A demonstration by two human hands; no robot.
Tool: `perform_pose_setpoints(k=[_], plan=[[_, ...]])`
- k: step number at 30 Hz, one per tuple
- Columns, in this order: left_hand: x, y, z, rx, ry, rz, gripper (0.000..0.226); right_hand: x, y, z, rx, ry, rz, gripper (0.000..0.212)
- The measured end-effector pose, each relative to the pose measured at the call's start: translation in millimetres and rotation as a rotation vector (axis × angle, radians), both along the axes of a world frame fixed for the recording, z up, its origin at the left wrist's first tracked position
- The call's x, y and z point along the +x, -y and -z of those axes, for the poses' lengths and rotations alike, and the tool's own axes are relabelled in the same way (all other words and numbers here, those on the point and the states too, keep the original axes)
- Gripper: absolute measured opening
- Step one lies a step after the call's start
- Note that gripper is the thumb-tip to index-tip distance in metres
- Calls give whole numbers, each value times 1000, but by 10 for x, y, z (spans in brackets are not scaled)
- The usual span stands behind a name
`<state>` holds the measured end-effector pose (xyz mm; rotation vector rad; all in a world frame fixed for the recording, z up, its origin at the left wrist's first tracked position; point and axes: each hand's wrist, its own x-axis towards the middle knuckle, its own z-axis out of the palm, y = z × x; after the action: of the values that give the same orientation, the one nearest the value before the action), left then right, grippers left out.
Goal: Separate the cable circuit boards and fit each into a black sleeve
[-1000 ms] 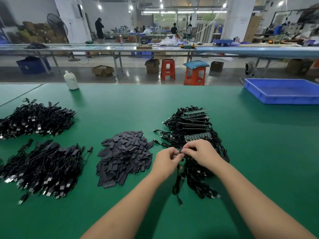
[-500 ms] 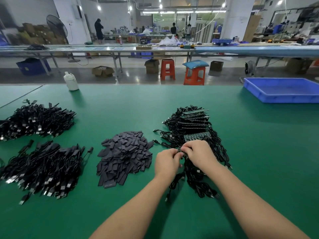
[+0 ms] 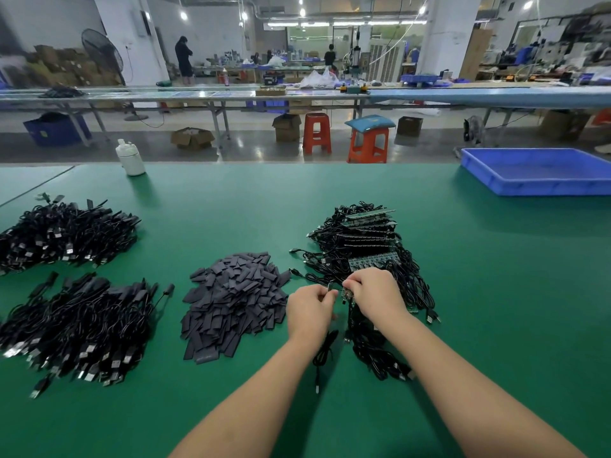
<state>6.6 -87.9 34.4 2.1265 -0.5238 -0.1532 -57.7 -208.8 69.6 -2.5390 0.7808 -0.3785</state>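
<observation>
Workshop: white pillars [image 3: 449,34], long benches [image 3: 198,94], orange stools [image 3: 316,132].

- No text, label, brand, number or sign can be read anywhere in the head view.
- The circuit boards [image 3: 372,262] on the cable pile show only small pale marks, too small and blurred to make out.

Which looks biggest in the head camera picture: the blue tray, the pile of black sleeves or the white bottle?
1. blue tray, though cut off at the edge
2. pile of black sleeves, nearly as big, and nearer the camera
3. white bottle, smallest
</observation>
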Motion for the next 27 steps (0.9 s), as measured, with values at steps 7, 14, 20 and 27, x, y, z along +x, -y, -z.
perform_pose_setpoints(k=[7,14,20,27], plan=[[297,-350,-7,-16,-36,131,27,-86,430,3,-414,-52,-19,48],[354,-466,-141,-169,-136,259,25,-14,-140,17,197,207,-213,37],[458,-660,-97,-284,-402,173,22,37,-546,432,940,296,-198,14],[604,-1039,241,-167,-532,187,21,97,-690,749,851,137,-79,13]])
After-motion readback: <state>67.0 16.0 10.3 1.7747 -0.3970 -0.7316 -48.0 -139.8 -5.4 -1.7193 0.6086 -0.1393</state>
